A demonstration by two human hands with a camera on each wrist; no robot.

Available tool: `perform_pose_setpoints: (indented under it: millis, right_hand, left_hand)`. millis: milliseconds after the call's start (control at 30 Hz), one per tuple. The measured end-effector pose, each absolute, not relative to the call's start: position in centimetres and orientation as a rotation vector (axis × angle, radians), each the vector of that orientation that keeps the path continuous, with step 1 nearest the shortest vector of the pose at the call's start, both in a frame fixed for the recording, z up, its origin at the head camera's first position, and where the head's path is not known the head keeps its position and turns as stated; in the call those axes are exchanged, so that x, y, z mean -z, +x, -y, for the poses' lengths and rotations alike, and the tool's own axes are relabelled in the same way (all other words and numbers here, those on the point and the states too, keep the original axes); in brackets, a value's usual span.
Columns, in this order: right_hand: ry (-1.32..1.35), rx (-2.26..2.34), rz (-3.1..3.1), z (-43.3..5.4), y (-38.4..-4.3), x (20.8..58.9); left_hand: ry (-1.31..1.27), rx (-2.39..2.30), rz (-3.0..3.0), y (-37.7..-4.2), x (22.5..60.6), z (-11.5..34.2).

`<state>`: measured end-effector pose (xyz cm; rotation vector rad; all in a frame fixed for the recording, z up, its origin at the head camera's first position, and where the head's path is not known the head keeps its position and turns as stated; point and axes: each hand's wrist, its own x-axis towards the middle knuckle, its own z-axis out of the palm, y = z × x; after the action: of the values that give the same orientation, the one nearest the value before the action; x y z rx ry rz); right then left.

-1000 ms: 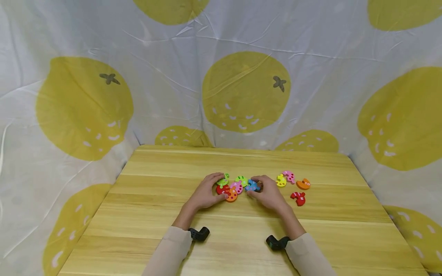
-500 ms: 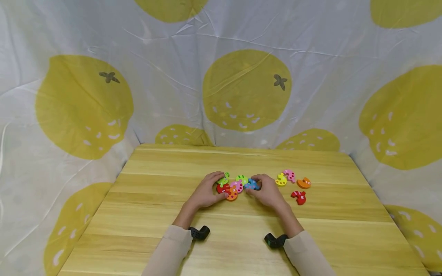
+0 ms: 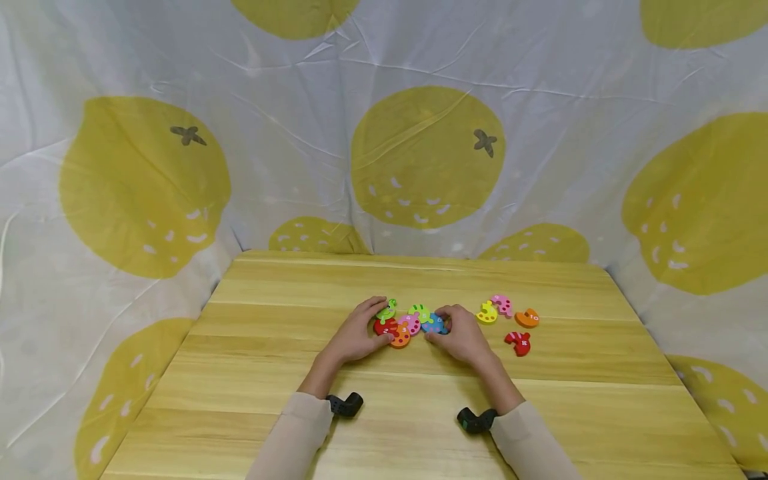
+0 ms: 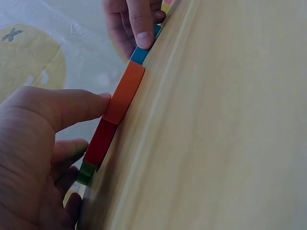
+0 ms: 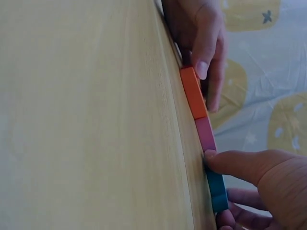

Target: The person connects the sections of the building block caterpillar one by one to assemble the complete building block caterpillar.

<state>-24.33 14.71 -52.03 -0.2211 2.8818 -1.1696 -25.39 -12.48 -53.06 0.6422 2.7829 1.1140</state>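
Flat, numbered puzzle pieces lie linked in a zigzag on the wooden table (image 3: 408, 417). A green head piece (image 3: 389, 310) leads, followed by a red piece (image 3: 386, 328), an orange piece (image 3: 400, 339), a pink piece (image 3: 411, 325) and a green striped piece (image 3: 419, 313). My left hand (image 3: 355, 335) holds the head end, thumb on the orange piece and fingers by the green head. At the other end, a blue piece (image 3: 435, 325) is pinched between thumb and fingers of my right hand (image 3: 465, 337); it sits right against the green striped piece. Fingers hide its right edge.
Right of my right hand lie a yellow piece (image 3: 487, 313), a pink spotted piece (image 3: 503, 305), an orange piece (image 3: 527, 319) marked 10 and a red piece (image 3: 519, 344). A lemon-print curtain (image 3: 426, 160) hangs behind the table's back edge.
My right hand has moved the blue piece a little left, up against the green striped piece. The left hand and the linked pieces have shifted only slightly left.
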Motion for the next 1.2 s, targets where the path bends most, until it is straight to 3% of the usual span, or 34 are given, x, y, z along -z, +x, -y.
perform_pose_setpoints:
  millis: [700,1200]
  right_hand:
    - [-0.093,1.09,-3.089,-22.2,-23.6,51.5]
    - [-0.129,0.979,-3.111,-23.3,-24.4,51.9]
  left_hand:
    - [0.6,-1.116,-2.851,-25.6,53.4,12.1]
    - [0.612,-1.104,-2.856,-25.4,53.1,12.1]
